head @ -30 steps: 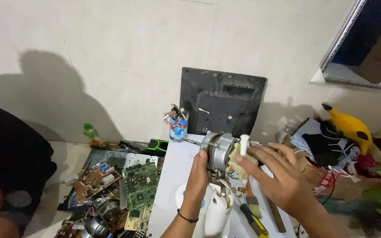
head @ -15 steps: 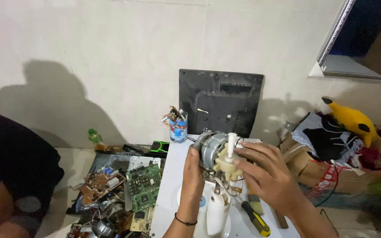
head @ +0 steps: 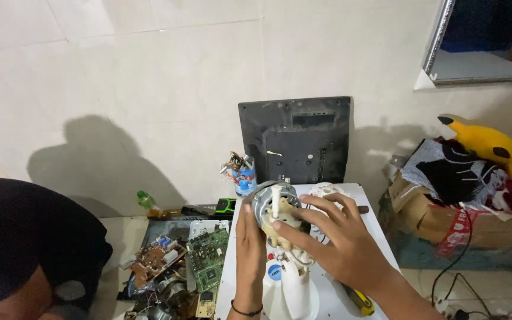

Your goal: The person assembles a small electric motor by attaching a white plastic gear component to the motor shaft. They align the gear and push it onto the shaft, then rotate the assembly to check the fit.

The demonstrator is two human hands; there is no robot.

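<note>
At the lower centre of the frame a fan motor (head: 275, 208) stands on a white table (head: 370, 204), its metal round body up and a cream gearbox with a white shaft facing the camera. The left hand (head: 250, 246) lies flat against the motor's left side, fingers straight up, pressing rather than closing round it. The right hand (head: 333, 234) reaches in from the lower right and grips the cream gearbox with thumb and fingertips.

The motor looks heavy for its size and rigid, being metal and windings. The cream plastic and the thin shaft look like the weak parts, likely to crack or bend if forced. The metal round body seems the safest place to hold; the loose wires under it should not take any pull.

Below the motor lies the white fan stand (head: 291, 290), and a yellow-handled screwdriver (head: 360, 301) rests at the lower right of the table. A dark monitor back (head: 296, 139) leans on the wall above. Circuit boards (head: 207, 261) fill a tray at the lower left, and a yellow plush toy (head: 487, 142) sits at the right.
</note>
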